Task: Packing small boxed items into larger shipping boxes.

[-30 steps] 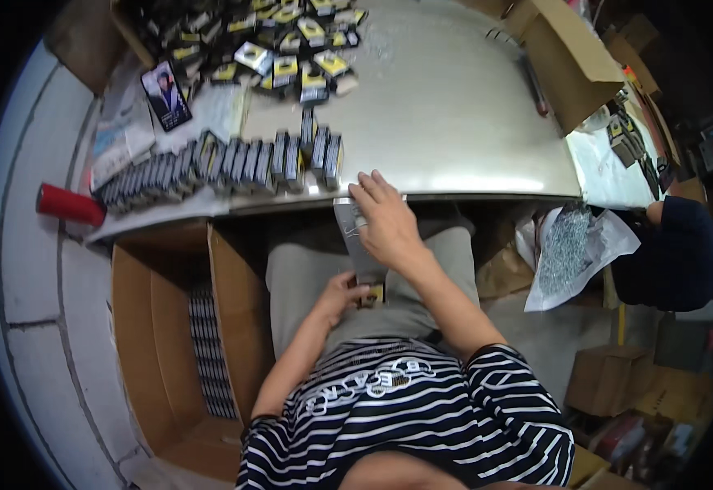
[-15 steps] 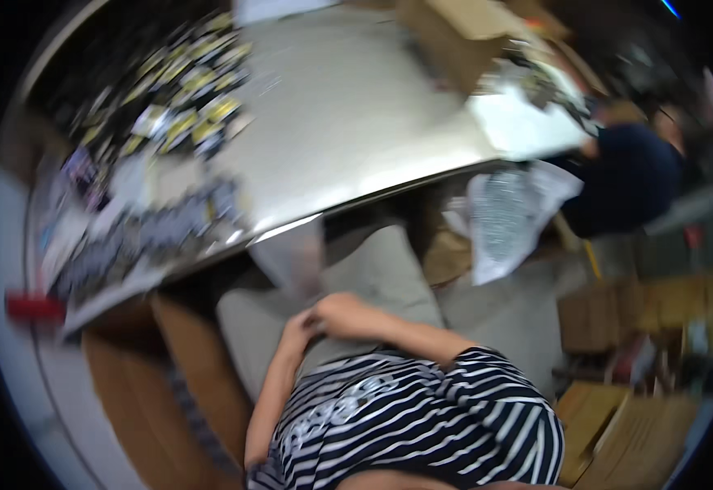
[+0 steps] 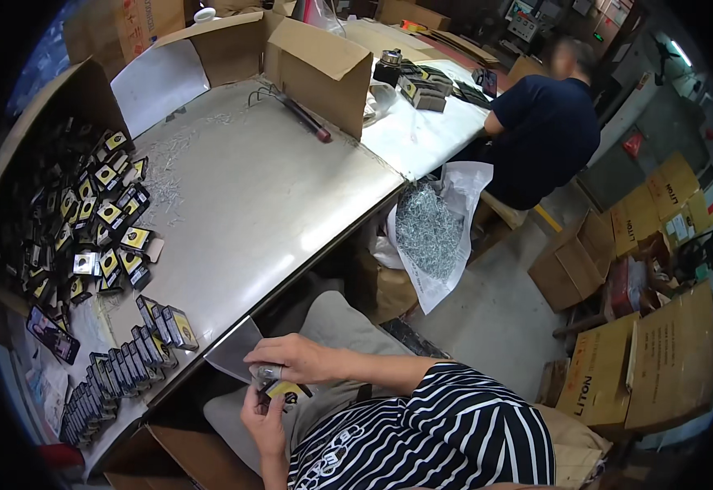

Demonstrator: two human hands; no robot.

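Note:
Over my lap my left hand (image 3: 263, 425) is closed around a small yellow-and-black box (image 3: 294, 392). Just above it, my right hand (image 3: 297, 359) has its fingers closed on a small silvery-grey piece (image 3: 268, 373), held against the box's upper end; its exact kind is too small to make out. A translucent sheet or bag (image 3: 236, 349) hangs at the table's edge beside my hands. To the left, a row of similar small boxes (image 3: 140, 347) stands along the table's front edge, with a big pile of them (image 3: 103, 212) behind.
The metal-topped table (image 3: 266, 180) carries scattered small clear pieces, a red-handled tool (image 3: 307, 122) and a phone (image 3: 53, 335). At its right corner hangs a white bag (image 3: 434, 233) of shiny small parts. A co-worker (image 3: 548, 122) sits beyond. Cardboard cartons (image 3: 670, 359) are stacked at right.
The view has turned and sharpened from a blur, with the table and pile shifting left and down. My hands, earlier close together and smeared, now show the box and silvery piece between them.

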